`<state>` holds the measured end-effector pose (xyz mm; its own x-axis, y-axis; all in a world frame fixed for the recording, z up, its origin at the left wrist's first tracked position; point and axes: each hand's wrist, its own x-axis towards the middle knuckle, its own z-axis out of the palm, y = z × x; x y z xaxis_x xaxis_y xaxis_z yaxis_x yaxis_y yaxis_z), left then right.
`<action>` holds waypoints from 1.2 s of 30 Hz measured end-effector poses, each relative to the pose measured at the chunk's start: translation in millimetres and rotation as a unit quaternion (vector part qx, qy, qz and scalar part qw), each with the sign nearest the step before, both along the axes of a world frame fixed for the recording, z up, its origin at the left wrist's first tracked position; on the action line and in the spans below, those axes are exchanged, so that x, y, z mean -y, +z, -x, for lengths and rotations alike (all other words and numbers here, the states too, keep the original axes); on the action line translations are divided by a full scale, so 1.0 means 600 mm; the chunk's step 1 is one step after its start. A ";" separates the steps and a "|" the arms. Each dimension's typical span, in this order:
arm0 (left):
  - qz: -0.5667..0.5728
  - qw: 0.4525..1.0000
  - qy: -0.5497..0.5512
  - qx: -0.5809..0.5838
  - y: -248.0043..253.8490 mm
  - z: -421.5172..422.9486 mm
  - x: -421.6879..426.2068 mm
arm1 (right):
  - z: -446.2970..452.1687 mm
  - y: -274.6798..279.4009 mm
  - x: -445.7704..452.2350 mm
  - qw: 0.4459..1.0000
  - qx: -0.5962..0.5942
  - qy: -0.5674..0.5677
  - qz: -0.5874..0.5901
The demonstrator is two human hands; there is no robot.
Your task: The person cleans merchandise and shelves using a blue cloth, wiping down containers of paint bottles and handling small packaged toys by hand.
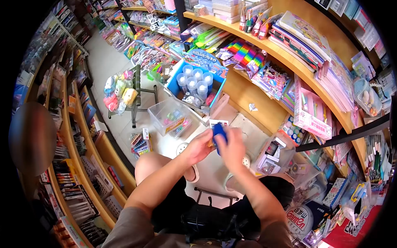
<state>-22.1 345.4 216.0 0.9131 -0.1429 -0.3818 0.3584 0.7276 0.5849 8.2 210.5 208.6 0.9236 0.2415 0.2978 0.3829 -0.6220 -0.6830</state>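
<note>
Above the floor between my knees, my left hand (pixel 198 148) is closed on a small deep-blue object (pixel 219 131) whose kind I cannot make out. My right hand (pixel 232 149) presses against the same object from the other side, its fingers curled and slightly blurred by motion. A bit of orange-brown shows between the hands; what it belongs to is hidden. Just beyond my fingers is a small white printed card (pixel 218 122). Farther forward stands a blue cardboard display box (pixel 173 85) with several clear-capped cylinders (pixel 192 84) in it.
A clear plastic bin (pixel 159 117) with small colourful items sits ahead-left. Behind it, a bag of colourful pieces (pixel 120 91) rests on a folding stool (pixel 142 90). Stocked shelves line the left (pixel 108 165) and curve around the right (pixel 304 62). Another clear bin (pixel 264 159) stands by my right knee.
</note>
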 end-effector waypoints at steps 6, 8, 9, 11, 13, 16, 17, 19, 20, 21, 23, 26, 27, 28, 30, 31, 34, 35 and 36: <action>0.032 0.996 0.079 -0.034 -0.019 -0.012 -0.004 | 0.043 -0.005 -0.013 0.995 -0.006 0.083 0.056; 0.012 0.992 0.120 -0.022 -0.031 -0.019 -0.002 | 0.037 -0.010 -0.004 0.994 0.021 0.091 0.054; 0.033 0.991 0.126 -0.010 -0.025 -0.023 -0.006 | 0.034 -0.019 0.004 0.993 0.026 0.091 0.070; 0.068 0.990 0.119 0.044 -0.001 -0.030 -0.022 | 0.027 -0.050 0.020 0.994 -0.034 0.062 0.086; 0.095 0.986 0.122 0.061 0.033 -0.030 -0.033 | 0.018 -0.077 0.041 0.992 -0.107 0.025 0.066; 0.110 0.983 0.136 0.061 0.029 -0.028 -0.045 | 0.005 -0.078 0.054 0.994 -0.110 0.015 0.012; 0.127 0.983 0.122 0.062 0.034 -0.025 -0.045 | -0.001 -0.072 0.052 0.994 -0.097 0.012 -0.046; 0.114 0.983 0.122 0.074 0.038 -0.023 -0.037 | -0.012 -0.053 0.047 0.983 -0.115 0.000 -0.141; 0.106 0.984 0.122 0.079 0.039 -0.023 -0.031 | -0.005 -0.001 0.034 0.977 -0.095 -0.007 -0.192; 0.108 0.984 0.125 0.068 0.039 -0.024 -0.024 | -0.005 0.013 0.027 0.972 -0.078 -0.013 -0.221; 0.081 0.983 0.146 0.072 0.031 -0.019 -0.006 | -0.005 0.011 0.012 0.970 -0.075 0.027 -0.229; 0.141 0.972 0.164 0.087 0.024 -0.013 -0.018 | -0.012 -0.053 0.011 0.976 -0.161 0.131 0.062; 0.103 0.973 0.183 0.094 0.041 -0.010 -0.032 | 0.002 -0.063 0.011 0.976 -0.146 0.127 0.102; 0.066 0.972 0.200 0.101 0.057 -0.012 -0.048 | 0.012 -0.080 0.016 0.972 -0.117 0.147 0.139; 0.004 0.969 0.237 0.064 0.102 0.008 -0.115 | 0.025 -0.064 0.025 0.961 -0.141 0.183 0.155; -0.025 0.966 0.254 0.040 0.114 0.026 -0.159 | 0.027 -0.064 0.029 0.957 -0.157 0.186 0.159; -0.206 0.920 0.333 0.024 0.043 0.084 -0.320 | 0.020 -0.080 0.045 0.951 -0.190 0.183 0.159; -0.226 0.913 0.340 0.014 -0.005 0.121 -0.381 | 0.018 -0.088 0.049 0.952 -0.187 0.184 0.154; -0.255 0.895 0.357 -0.080 -0.006 0.157 -0.408 | 0.017 -0.095 0.050 0.954 -0.184 0.184 0.150</action>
